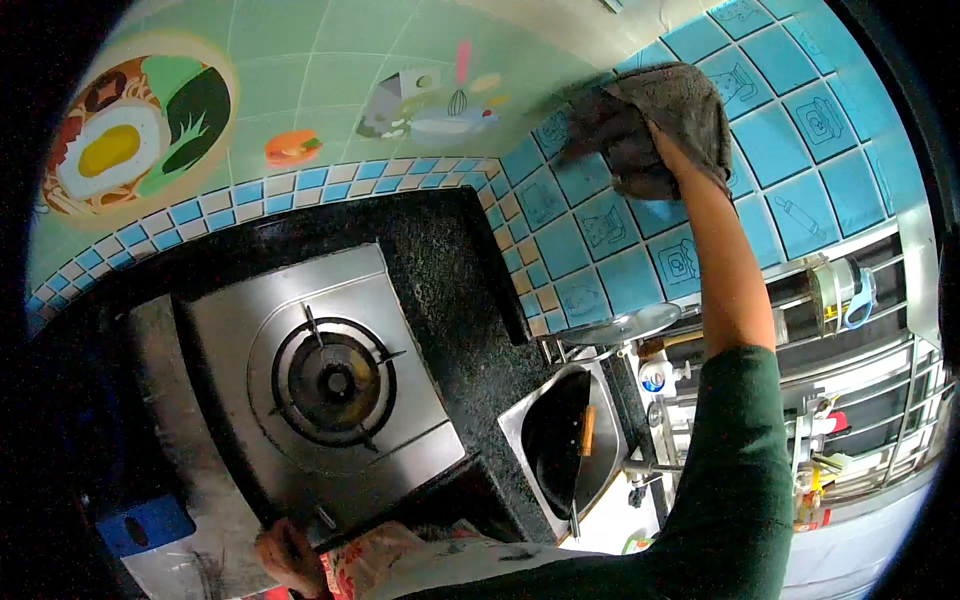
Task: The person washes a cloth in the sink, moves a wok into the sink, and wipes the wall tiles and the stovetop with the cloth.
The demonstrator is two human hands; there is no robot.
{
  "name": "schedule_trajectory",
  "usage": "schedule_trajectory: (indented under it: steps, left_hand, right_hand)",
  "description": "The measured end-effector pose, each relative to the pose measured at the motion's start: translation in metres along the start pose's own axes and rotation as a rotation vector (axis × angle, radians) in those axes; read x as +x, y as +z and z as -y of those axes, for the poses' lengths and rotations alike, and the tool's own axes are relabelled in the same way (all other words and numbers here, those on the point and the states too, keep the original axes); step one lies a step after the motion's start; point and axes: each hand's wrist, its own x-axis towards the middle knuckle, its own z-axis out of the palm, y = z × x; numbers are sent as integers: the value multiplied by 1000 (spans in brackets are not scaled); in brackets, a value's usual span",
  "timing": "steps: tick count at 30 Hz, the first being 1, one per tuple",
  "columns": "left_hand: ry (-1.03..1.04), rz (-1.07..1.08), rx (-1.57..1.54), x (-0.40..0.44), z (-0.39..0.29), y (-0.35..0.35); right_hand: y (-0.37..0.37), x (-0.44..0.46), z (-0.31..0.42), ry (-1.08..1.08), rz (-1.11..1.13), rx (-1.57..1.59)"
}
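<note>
the dark grey cloth (695,115) is up at the blue tiles (776,68), near the corner with the green wall (310,85), and looks to be against them. it covers much of the right hand (630,137), whose fingers are dark and blurred — i cannot tell whether the grip is spread or pinching a fold. wiping seems to be under way, but no line parts finished tile from unfinished, so how much is done or left cannot be told. the left hand (287,555) is low, near the knob (326,517) of the steel stove (235,310), its fingers apparently curled; whether this grip pinches anything is hidden. beside the stove runs the black bench (430,250), and the sink (604,390) set there holds a dark pan (550,440) with a wooden handle (587,430) lying over it — farther right is a metal rack (820,375) with blue scissors (860,298)
</note>
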Motion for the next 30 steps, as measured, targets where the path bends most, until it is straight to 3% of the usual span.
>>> schedule_trajectory:
  steps: [3,6,8,11,12,14,16,18,19,20,21,24,27,30]
  left_hand:
    - [94,-129,127,14,-58,-4]
    - [227,-159,300,22,-85,-13]
    - [207,-161,274,27,-104,-14]
    - [200,-137,266,31,-103,-11]
    - [206,-125,286,29,-99,-12]
    - [248,-205,298,34,-116,-12]
    - [244,-196,218,19,-80,-11]
    - [286,-197,366,32,-106,-12]
    - [279,-203,344,32,-106,-11]
    - [273,-213,318,32,-107,-10]
    - [265,-211,335,32,-109,-10]
    - [291,-213,409,36,-117,-12]
    - [295,-219,372,35,-113,-11]
    - [294,-212,384,38,-119,-10]
  right_hand:
    - [-33,-63,15,33,64,128]
    - [-66,-131,17,75,79,82]
    - [-67,-154,-7,107,56,-51]
    - [-48,-122,-44,-11,-118,-386]
    - [-41,-98,-43,-7,-127,-358]
    - [-32,-56,-13,77,-72,-116]
    - [-7,-24,22,138,2,92]
    - [34,-10,40,223,313,812]
    - [39,-24,71,255,303,733]
    - [40,-43,104,51,154,658]
    - [79,-62,114,-8,112,736]
    - [134,-149,169,-21,111,710]
    - [195,-212,196,282,561,1014]
    - [237,-211,221,205,537,974]
